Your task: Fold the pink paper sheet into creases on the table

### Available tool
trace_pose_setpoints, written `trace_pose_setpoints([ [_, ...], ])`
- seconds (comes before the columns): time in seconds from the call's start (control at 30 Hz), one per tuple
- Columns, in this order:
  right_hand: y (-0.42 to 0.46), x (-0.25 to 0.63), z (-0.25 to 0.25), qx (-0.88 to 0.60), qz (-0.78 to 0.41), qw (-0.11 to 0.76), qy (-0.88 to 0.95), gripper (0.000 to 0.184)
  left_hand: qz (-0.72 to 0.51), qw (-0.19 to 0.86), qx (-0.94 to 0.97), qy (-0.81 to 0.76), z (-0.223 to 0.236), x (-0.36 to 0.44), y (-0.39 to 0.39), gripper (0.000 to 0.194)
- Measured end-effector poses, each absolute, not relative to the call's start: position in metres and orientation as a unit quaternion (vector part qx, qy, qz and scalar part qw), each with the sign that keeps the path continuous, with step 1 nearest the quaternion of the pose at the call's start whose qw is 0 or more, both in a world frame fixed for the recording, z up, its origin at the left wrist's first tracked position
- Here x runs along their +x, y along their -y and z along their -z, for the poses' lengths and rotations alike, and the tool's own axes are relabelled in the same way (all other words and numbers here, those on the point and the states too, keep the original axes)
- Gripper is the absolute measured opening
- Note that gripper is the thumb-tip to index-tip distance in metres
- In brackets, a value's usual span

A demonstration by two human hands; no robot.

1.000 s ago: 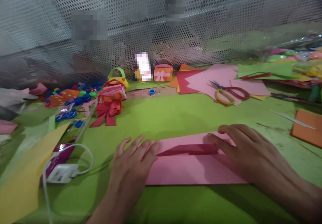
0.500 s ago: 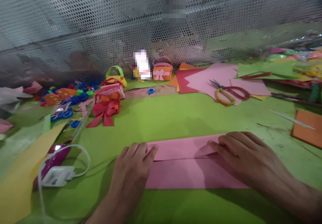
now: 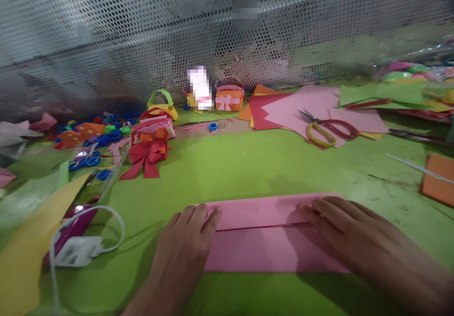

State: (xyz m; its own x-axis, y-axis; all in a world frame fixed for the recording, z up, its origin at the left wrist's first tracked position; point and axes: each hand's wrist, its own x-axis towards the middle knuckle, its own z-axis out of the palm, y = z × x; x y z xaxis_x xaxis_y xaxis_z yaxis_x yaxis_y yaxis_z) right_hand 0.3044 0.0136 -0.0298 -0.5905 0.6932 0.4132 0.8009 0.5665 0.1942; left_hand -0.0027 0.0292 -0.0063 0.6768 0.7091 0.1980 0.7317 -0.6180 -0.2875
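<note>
A pink sheet of paper (image 3: 262,252) lies on the green tabletop before me, its far edge folded over into a long flap (image 3: 262,213). My left hand (image 3: 189,235) grips the left end of this fold, thumb on top and fingers curled at the far side. At the right end, my right hand (image 3: 345,228) presses the flap down, its fingers close together and its thumb near the flap's lower edge. The right end of the sheet is partly hidden under that hand.
Beyond the sheet lie scissors (image 3: 321,129) on pink and red paper (image 3: 269,110). Small paper bags, one with a red bow (image 3: 147,155), stand back left. A white charger (image 3: 80,250) with its cable is at left, an orange piece (image 3: 438,181) at right. Perforated metal (image 3: 142,37) rises behind.
My right hand has shifted slightly, and the flap's right part, lifted before, now lies flatter. My left hand stays at the left end. The view has shifted a little.
</note>
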Motion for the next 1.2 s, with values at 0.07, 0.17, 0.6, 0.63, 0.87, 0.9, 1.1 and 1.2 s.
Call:
trace_pose_setpoints([
  [0.07, -0.013, 0.306, 0.032, -0.418, 0.191, 0.143, 0.877, 0.034, 0.04, 0.192, -0.891, 0.409, 0.008, -0.002, -0.028, 0.049],
  [0.17, -0.013, 0.31, 0.037, -0.414, 0.183, 0.139, 0.881, 0.034, 0.014, 0.194, -0.895, 0.402, 0.006, -0.001, -0.027, 0.05],
  [0.6, -0.005, 0.311, 0.031, -0.388, 0.209, 0.141, 0.886, 0.031, -0.035, 0.171, -0.9, 0.4, -0.004, -0.003, -0.025, 0.056],
  [0.63, -0.004, 0.311, 0.031, -0.388, 0.205, 0.137, 0.888, 0.031, -0.035, 0.18, -0.898, 0.401, -0.004, -0.003, -0.025, 0.056],
  [0.87, -0.007, 0.326, 0.04, -0.348, 0.22, 0.132, 0.902, 0.028, -0.029, 0.235, -0.883, 0.405, -0.004, 0.006, -0.024, 0.056],
  [0.9, -0.008, 0.328, 0.04, -0.331, 0.235, 0.133, 0.904, 0.028, -0.033, 0.232, -0.884, 0.405, -0.004, 0.007, -0.023, 0.057],
  [1.1, -0.01, 0.324, 0.033, -0.327, 0.232, 0.136, 0.906, 0.031, -0.039, 0.225, -0.884, 0.409, -0.007, 0.01, -0.022, 0.058],
  [1.2, -0.009, 0.322, 0.031, -0.325, 0.238, 0.144, 0.904, 0.032, -0.046, 0.223, -0.883, 0.411, -0.009, 0.01, -0.022, 0.058],
])
